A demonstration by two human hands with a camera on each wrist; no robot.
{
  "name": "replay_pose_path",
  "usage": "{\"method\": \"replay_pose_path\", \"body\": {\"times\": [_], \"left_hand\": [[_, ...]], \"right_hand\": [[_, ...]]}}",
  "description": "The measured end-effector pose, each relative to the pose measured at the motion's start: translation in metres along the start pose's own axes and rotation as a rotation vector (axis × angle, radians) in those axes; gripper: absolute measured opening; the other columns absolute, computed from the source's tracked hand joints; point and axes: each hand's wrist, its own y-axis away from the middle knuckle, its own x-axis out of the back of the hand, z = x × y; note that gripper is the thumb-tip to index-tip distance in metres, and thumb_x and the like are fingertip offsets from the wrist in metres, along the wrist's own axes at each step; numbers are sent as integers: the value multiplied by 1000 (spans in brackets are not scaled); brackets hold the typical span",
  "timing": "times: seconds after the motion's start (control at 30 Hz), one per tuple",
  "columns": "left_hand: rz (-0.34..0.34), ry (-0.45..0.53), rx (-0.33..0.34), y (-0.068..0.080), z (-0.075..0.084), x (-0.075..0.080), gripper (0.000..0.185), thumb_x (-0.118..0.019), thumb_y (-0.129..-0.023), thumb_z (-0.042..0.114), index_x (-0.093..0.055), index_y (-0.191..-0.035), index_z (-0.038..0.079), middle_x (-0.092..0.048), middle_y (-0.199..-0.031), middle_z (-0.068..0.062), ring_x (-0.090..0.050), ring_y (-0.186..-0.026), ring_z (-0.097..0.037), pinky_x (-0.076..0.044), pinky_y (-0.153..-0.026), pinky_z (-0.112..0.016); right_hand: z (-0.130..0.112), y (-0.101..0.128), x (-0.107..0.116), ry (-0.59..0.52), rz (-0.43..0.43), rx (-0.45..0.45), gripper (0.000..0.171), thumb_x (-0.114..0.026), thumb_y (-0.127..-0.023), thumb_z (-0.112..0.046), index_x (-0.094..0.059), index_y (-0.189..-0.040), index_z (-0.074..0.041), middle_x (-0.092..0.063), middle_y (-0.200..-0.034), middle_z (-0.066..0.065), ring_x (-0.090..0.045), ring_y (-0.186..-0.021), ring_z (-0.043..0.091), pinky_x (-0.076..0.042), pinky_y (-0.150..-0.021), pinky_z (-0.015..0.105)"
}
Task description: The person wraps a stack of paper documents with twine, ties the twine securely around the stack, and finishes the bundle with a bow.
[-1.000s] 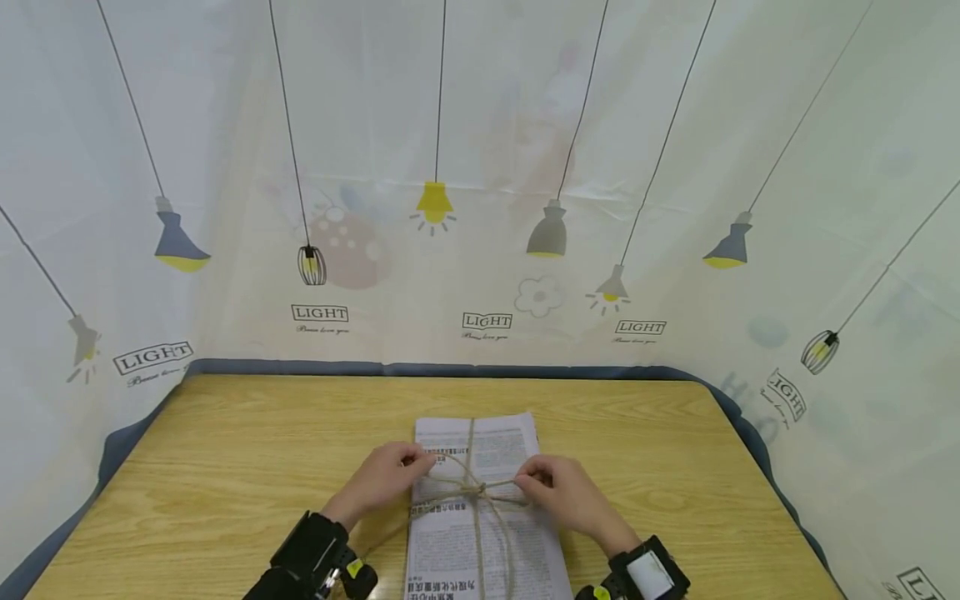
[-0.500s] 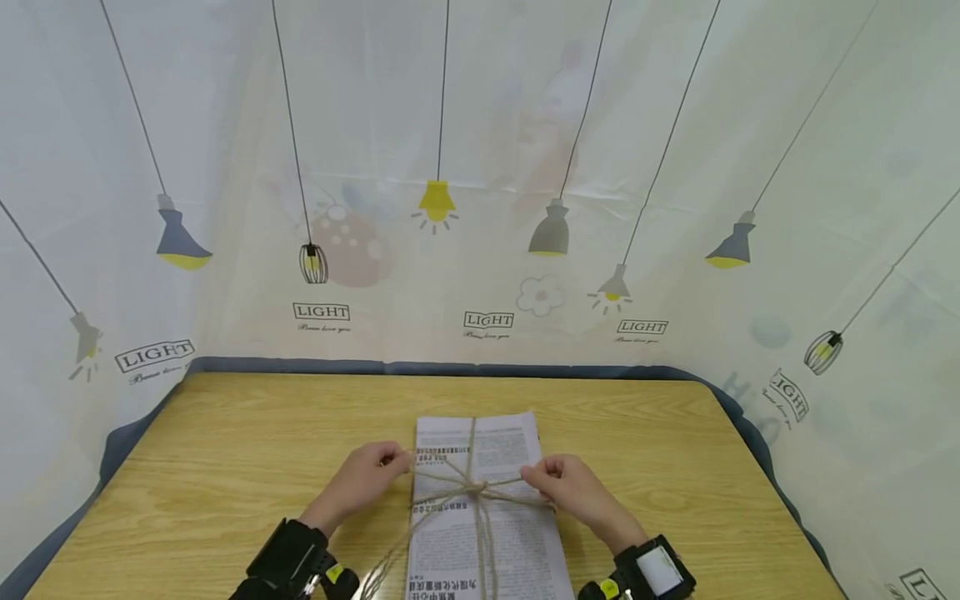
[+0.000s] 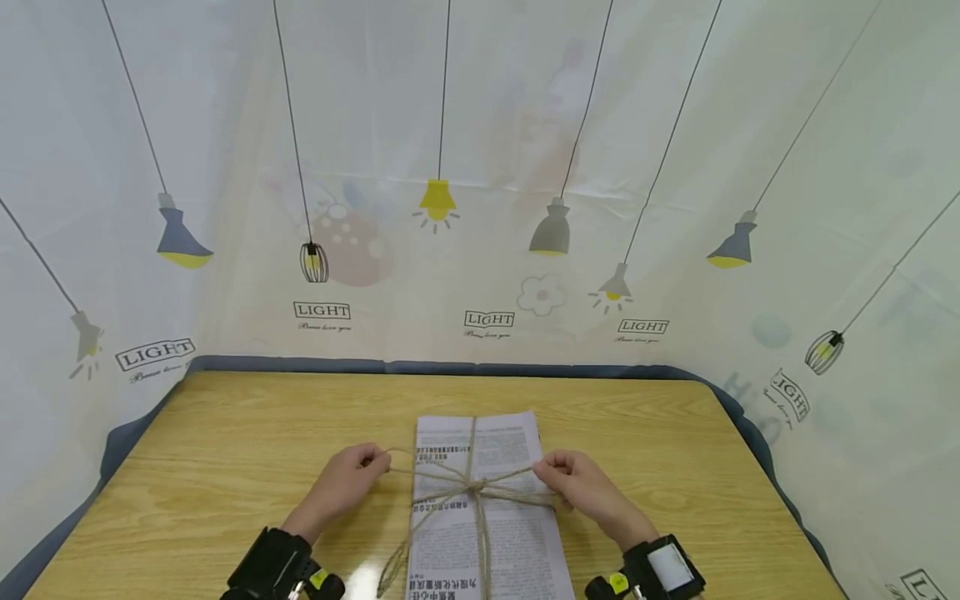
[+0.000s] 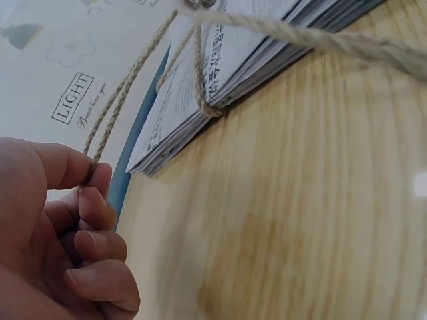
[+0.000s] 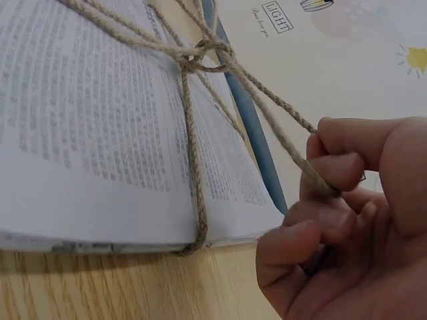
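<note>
A stack of newspapers [image 3: 517, 550] lies on the wooden table, bound crosswise with brown twine [image 3: 482, 542]. Its knot [image 5: 207, 57] sits on top of the stack, near the middle. To the left of the stack my left hand [image 3: 341, 483] pinches a doubled length of twine [image 4: 123, 93] between thumb and index finger. My right hand [image 3: 588, 492], by the stack's right edge, grips another length of twine [image 5: 280, 133] between thumb and curled fingers. Both lengths stretch out from the knot. Loose twine ends [image 3: 393, 567] hang off the stack's left side.
The wooden table [image 3: 262, 433] extends around the stack, with a dark blue edge [image 3: 480, 368] behind it. A pale curtain [image 3: 390, 100] printed with lamps hangs at the back and sides. Each wrist carries a black strapped device [image 3: 273, 562].
My left hand has moved left and slightly toward me, and my right hand a little right. The twine between them has drawn out longer and straighter. The newspapers have stayed in place.
</note>
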Motion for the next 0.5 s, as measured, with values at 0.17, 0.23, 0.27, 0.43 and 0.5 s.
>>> {"method": "replay_pose_path", "body": {"times": [0.17, 0.23, 0.27, 0.43, 0.5], "left_hand": [[17, -21, 32, -1, -7, 1, 27, -50, -102, 25, -59, -85, 7, -52, -76, -6, -36, -63, -16, -33, -69, -36], [29, -33, 40, 0, -9, 1, 25, -51, -101, 25, -61, -86, 8, -51, -75, -5, -39, -65, -16, -33, -69, -35], [35, -39, 40, 0, -10, 1, 23, -51, -101, 25, -62, -88, 9, -51, -76, -4, -40, -66, -16, -33, -69, -35], [44, -34, 40, 2, -11, 2, 21, -51, -100, 23, -62, -90, 8, -51, -76, -4, -42, -67, -16, -32, -68, -34], [48, -21, 46, 3, -10, 2, 23, -51, -101, 23, -61, -88, 7, -49, -73, -4, -40, -65, -16, -32, -66, -34]], "right_hand": [[1, -3, 0, 85, 94, 2, 32, -59, -98, -30, -66, -102, 1, -50, -76, -2, -42, -70, 12, -37, -59, 25], [2, -3, 0, 104, 114, 8, 31, -60, -97, -30, -68, -103, -1, -56, -83, 0, -44, -75, 13, -38, -61, 27], [3, -3, 0, 112, 121, 14, 30, -60, -97, -29, -69, -103, -1, -59, -87, 1, -45, -77, 14, -38, -63, 27], [7, -4, 1, 136, 140, 29, 27, -61, -97, -27, -68, -98, 0, -56, -78, 0, -43, -66, 13, -36, -59, 26], [8, -4, 2, 124, 131, 25, 28, -60, -97, -26, -65, -97, 1, -48, -69, -1, -38, -57, 12, -34, -52, 24]]}}
